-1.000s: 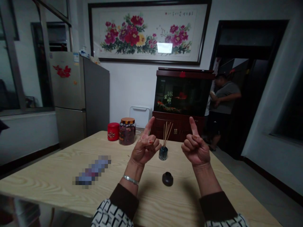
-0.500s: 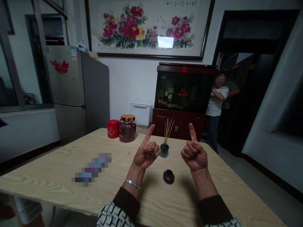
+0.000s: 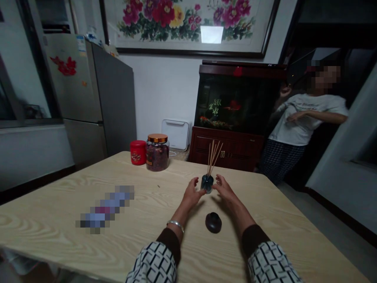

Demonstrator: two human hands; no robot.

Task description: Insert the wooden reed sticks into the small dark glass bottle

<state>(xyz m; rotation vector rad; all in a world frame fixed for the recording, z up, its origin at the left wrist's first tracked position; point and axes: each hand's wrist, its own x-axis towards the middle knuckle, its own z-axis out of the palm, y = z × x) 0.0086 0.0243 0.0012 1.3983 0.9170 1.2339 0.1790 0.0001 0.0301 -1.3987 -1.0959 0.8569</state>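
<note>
Flanking the reed diffuser [image 3: 207, 184], both hands [image 3: 192, 194] [image 3: 226, 189]

We find the room dim: above the fish tank [image 3: 232, 100], white glare blots the painting [image 3: 176, 37]; right of the tank, the doorway [image 3: 326, 137] sinks nearly black. Before the tank, soft shadows from the hands [image 3: 192, 194] [image 3: 226, 189] cross the surface [image 3: 112, 245]. Left of it, wide-angle distortion leans the fridge [image 3: 110, 98].

I hold both forearms [image 3: 182, 211] stretched forward in black-and-white patterned sleeves [image 3: 154, 261] with dark brown cuffs [image 3: 255, 238], bare left hand [image 3: 192, 194] and bare right hand [image 3: 225, 188] loosely cupped, facing each other.
</note>
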